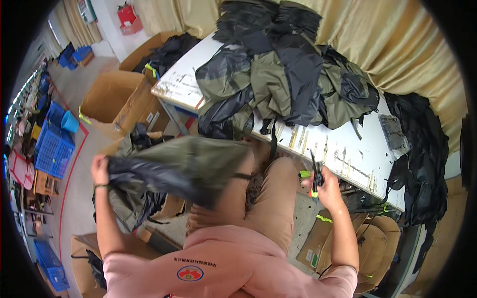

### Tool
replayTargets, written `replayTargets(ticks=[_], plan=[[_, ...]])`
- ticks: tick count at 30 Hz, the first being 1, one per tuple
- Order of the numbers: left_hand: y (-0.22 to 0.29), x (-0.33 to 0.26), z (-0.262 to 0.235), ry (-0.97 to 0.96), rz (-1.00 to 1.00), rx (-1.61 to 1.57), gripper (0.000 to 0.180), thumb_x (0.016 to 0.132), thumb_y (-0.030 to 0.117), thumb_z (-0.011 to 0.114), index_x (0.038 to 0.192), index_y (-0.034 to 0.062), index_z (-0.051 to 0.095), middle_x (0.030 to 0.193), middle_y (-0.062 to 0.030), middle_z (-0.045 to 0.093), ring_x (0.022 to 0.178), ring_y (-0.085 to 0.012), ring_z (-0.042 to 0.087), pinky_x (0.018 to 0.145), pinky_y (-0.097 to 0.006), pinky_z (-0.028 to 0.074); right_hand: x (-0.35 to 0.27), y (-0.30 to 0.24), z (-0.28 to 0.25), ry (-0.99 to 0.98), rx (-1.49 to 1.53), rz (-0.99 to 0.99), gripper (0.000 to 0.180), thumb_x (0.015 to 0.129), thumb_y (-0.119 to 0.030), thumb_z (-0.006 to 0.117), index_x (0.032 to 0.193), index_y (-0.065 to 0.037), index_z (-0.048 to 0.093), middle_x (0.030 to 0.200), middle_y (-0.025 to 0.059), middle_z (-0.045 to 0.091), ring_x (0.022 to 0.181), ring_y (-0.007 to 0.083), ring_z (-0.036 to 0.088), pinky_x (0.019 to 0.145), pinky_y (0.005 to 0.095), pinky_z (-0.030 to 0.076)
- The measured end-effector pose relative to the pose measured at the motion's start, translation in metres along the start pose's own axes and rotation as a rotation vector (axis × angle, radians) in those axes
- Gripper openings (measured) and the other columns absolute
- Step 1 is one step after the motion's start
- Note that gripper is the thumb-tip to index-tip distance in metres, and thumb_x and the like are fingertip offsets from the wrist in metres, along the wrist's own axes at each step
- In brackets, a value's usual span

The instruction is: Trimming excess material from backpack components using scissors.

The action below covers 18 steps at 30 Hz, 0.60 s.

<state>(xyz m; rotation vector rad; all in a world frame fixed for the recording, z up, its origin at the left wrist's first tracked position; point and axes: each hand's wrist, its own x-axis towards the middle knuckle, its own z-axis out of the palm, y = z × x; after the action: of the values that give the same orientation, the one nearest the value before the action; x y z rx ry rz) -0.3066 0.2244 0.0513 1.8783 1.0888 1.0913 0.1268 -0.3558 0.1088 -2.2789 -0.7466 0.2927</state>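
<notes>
My left hand is closed on the edge of an olive-and-black fabric bag. The bag stretches across above my left thigh, blurred by motion, with a dark strap sticking out at its right end. On the other side, near the table's front edge, my right hand grips dark scissors, their pointed end up. A bit of orange and yellow shows at the lower end of the scissors. Ahead of both hands, a heap of similar olive-and-black bags lies on the white table.
Open cardboard boxes stand at the left and lower right. More fabric bags are piled beside my left leg. Black fabric hangs over the table's right end. Blue crates stand far left; a gold curtain hangs behind.
</notes>
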Motion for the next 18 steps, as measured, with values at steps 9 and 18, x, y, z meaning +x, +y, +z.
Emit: replayTargets(ticks=[9,18], plan=[[-0.171,-0.121,-0.107,-0.366,-0.155,1.104,0.011,0.072,0.018,0.064,0.069,0.0078,0.061,0.066,-0.0164,0.061,0.069,-0.0386,0.061,0.068,-0.045,0.05,0.131,-0.078,0.024,0.426,0.236,-0.309,0.044,0.074,-0.024,0.079,0.092,0.001,0.047,0.082,0.0177,0.064,0.074,0.0322,0.063,0.067,0.0374,0.049],[0.059,-0.079,0.107,-0.407,0.357,0.347,0.028,0.074,0.008,0.068,0.1,0.0025,0.059,0.102,-0.0169,0.059,0.098,-0.0352,0.056,0.086,-0.039,0.045,0.128,-0.133,-0.013,0.288,0.625,-0.337,0.024,0.077,0.002,0.071,0.091,-0.006,0.053,0.08,-0.0031,0.052,0.07,0.0061,0.048,0.062,0.0223,0.042]])
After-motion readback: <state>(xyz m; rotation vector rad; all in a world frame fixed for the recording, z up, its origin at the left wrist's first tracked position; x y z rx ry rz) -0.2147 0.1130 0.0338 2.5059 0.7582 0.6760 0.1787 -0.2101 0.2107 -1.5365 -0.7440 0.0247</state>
